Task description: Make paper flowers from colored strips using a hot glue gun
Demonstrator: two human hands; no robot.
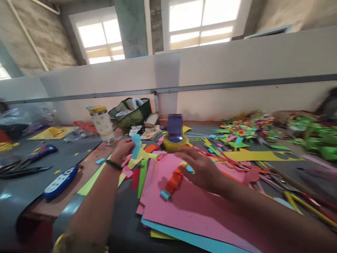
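My left hand (123, 151) pinches a short light-blue paper strip (136, 147), raised above the scattered scraps. Over a stack of pink paper sheets (200, 214), my right hand (201, 169) has its thumb and fingers around the upper end of a folded orange paper strip (174, 180). Light-blue pieces show at this strip's lower end and beside my thumb. Blue and yellow-green sheets stick out from under the pink ones. Beyond my hands, a phone (175, 128) stands upright in a yellow tape roll (171, 143).
A patterned tumbler (102, 124) and a green bag (134, 114) stand at the back. On the left lie a blue-and-white power strip (60, 182) and a blue utility knife (43, 153). Right: cut paper pile (247, 130), yellow strip (252, 155), scissors (286, 184).
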